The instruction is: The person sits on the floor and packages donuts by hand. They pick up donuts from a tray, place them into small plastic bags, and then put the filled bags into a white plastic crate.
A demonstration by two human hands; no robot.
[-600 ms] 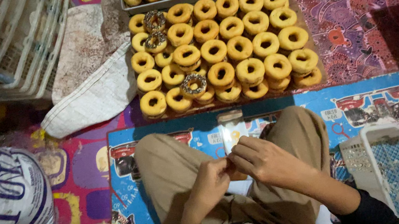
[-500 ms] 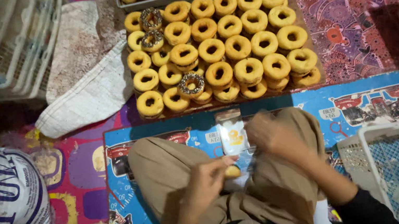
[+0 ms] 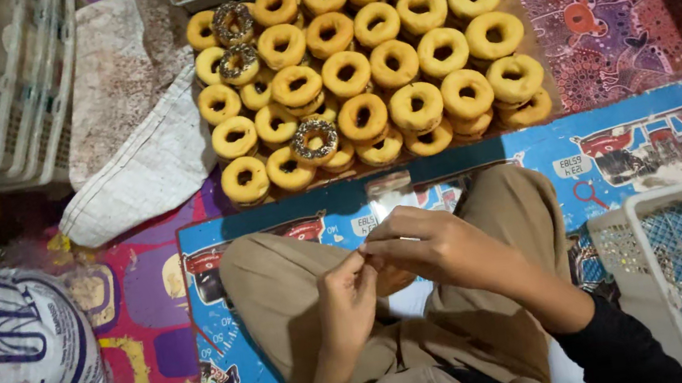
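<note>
Doughnut in lap, L hand & R hand fingertips pinched together

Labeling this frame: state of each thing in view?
left hand: fingertips pinched, meeting the right hand
right hand: closed, pinching something too small to tell
plain doughnuts: heaped, uncoated
sprinkled doughnuts: coated, three among the plain
white basket: upright, open
sack: lying, full
</note>
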